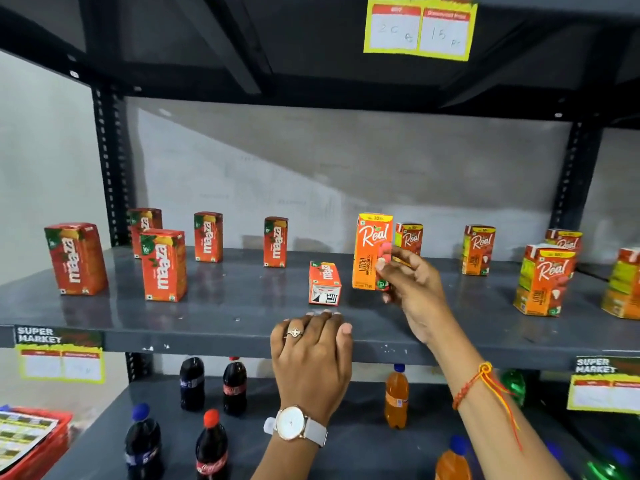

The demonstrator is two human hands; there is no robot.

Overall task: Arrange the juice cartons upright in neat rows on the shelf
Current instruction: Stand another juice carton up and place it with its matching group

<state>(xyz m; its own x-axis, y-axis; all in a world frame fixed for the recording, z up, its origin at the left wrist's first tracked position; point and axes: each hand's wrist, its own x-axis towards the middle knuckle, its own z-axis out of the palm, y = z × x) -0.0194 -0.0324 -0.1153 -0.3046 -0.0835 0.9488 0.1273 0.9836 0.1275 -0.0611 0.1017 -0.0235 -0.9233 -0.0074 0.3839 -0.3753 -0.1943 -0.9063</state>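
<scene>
My right hand (414, 292) grips an orange Real litchi carton (370, 251) by its right side and holds it upright just above the grey shelf (225, 306). A red Maaza carton (323, 283) lies on its back beside it, to the left. My left hand (311, 355) rests flat on the shelf's front edge, holding nothing. Several red Maaza cartons stand upright on the left: one at the front left (76, 258), one nearer the middle (163, 265), others along the back. More Real cartons stand at the right, one at the front (543, 280).
A lower shelf (346, 445) holds dark cola bottles (234, 386) and an orange soda bottle (396, 396). Yellow price tags hang from the shelf edges (60, 355) and from the upper shelf (419, 27). A red basket (34, 441) sits at the bottom left. Black uprights frame the rack.
</scene>
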